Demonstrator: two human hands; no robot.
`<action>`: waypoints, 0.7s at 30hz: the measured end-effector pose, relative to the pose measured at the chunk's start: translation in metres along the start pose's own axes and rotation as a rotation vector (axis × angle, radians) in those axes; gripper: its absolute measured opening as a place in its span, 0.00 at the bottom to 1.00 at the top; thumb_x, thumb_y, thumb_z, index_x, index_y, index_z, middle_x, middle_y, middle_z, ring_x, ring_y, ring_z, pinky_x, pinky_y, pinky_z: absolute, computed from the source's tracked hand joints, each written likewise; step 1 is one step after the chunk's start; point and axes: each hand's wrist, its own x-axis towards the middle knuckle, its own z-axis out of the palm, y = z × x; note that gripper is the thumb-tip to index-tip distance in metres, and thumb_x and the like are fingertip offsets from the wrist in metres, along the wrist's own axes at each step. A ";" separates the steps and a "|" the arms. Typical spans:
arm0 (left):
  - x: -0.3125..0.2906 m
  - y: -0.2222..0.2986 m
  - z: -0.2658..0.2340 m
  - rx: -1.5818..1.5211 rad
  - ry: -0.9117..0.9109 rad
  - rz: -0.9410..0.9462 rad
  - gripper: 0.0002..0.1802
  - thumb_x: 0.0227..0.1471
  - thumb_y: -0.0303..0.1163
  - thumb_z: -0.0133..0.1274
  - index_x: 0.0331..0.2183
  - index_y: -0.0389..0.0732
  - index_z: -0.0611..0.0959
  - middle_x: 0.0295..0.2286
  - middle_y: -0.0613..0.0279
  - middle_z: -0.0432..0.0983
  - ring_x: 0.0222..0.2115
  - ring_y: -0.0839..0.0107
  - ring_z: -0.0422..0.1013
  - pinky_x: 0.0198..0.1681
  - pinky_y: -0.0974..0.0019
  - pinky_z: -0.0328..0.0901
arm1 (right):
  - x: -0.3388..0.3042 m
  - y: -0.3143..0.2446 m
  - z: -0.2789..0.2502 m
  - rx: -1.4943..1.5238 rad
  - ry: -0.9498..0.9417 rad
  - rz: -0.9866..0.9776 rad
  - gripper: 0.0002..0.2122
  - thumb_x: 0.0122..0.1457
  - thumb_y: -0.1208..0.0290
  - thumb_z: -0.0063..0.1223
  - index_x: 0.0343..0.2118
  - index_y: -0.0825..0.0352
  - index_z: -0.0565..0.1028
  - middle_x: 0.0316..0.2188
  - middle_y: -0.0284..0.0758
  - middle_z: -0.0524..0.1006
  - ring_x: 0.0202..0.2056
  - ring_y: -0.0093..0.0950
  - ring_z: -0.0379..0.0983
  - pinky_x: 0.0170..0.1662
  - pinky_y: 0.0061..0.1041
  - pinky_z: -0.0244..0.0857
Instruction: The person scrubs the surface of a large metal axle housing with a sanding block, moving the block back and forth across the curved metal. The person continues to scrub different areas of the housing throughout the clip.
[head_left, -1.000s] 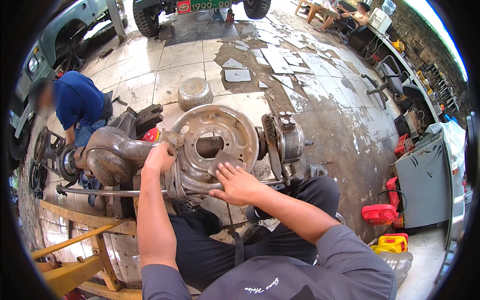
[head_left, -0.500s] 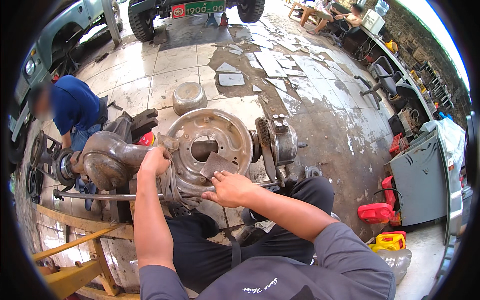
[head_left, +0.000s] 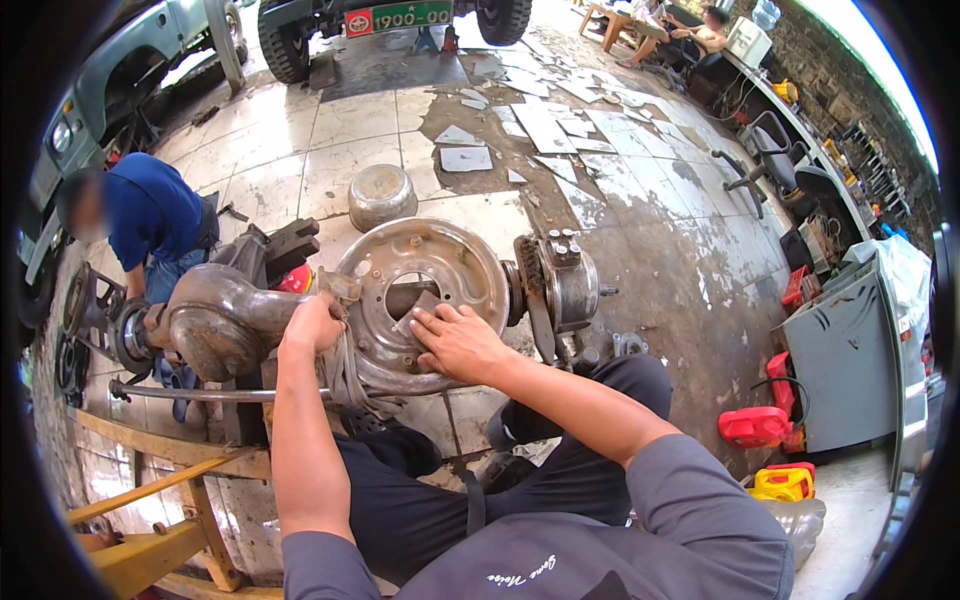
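Note:
A round metal brake backing plate, brown and worn, stands at the end of a rusty axle housing. My right hand presses a brown square of sandpaper against the plate's face, beside its central hole, with the fingers laid over the sheet. At the plate's left edge, my left hand is closed near the axle tube. Grey rag-like strips hang just below it; its fingertips are partly hidden, so what they grip is unclear.
A metal drum sits on the tiles behind the plate. A hub adjoins it on the right. A yellow frame stands at lower left, a red canister at right. A person in blue crouches at left.
My right hand has slid the sandpaper up and slightly left across the plate, and the sheet now overlaps the central hole. The left hand stays in place.

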 end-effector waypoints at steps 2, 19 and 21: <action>0.002 0.000 0.000 0.013 -0.004 0.018 0.15 0.44 0.32 0.65 0.37 0.41 0.87 0.37 0.47 0.82 0.41 0.54 0.78 0.48 0.58 0.69 | -0.002 -0.001 0.003 0.007 -0.010 0.028 0.29 0.63 0.49 0.45 0.59 0.68 0.68 0.64 0.40 0.64 0.55 0.35 0.64 0.55 0.36 0.59; -0.002 0.002 -0.001 0.001 -0.012 -0.011 0.15 0.45 0.31 0.64 0.38 0.40 0.86 0.37 0.47 0.82 0.42 0.55 0.78 0.47 0.58 0.69 | -0.046 -0.032 -0.003 0.094 -0.155 0.042 0.41 0.65 0.38 0.33 0.64 0.77 0.58 0.67 0.54 0.53 0.69 0.48 0.45 0.69 0.43 0.41; -0.002 0.004 -0.002 -0.001 -0.010 -0.014 0.15 0.45 0.31 0.64 0.38 0.40 0.86 0.36 0.47 0.82 0.41 0.55 0.78 0.47 0.58 0.69 | -0.046 -0.032 -0.004 0.084 -0.147 0.046 0.41 0.65 0.37 0.34 0.64 0.76 0.59 0.67 0.52 0.54 0.68 0.47 0.48 0.68 0.42 0.46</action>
